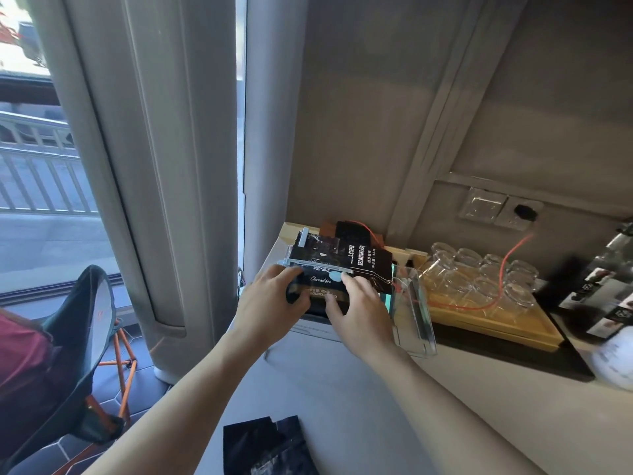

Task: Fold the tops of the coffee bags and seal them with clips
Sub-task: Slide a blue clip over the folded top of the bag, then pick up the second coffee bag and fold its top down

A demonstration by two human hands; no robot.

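Judging by the layout, the step in hand is setting a sealed coffee bag [317, 289] into the clear acrylic tray [416, 310] at the far end of the table [342, 389], in front of another bag [342, 250] already stood there w/ a grey clip [304, 237] on its top. The near bag's folded top carries a long clear slide clip [318, 264], running across just above the fingers. To do it well: keep the fold edge pinned flat while lowering, so the clip doesn't ride off; ease the bag down square to the tray wall and snug vs the bag behind; let go only once it's settled. Left hand [270, 296] sits on the tray's window side, grip wrapped round the bag's left edge, thumb over the front, fingers curled behind. Right hand [356, 305] is toward the tray's middle, fingers spread and bent over the front face, thumb under — grip pressing and holding the bag, not wide. Both forearms reach straight out, wrists roughly level. Another dark bag [267, 447] lies on the table well short of the tray, near the bottom edge, apparently not yet clipped. Glass cups [479, 272] on a wooden tray [496, 323] sit just right of the acrylic tray.
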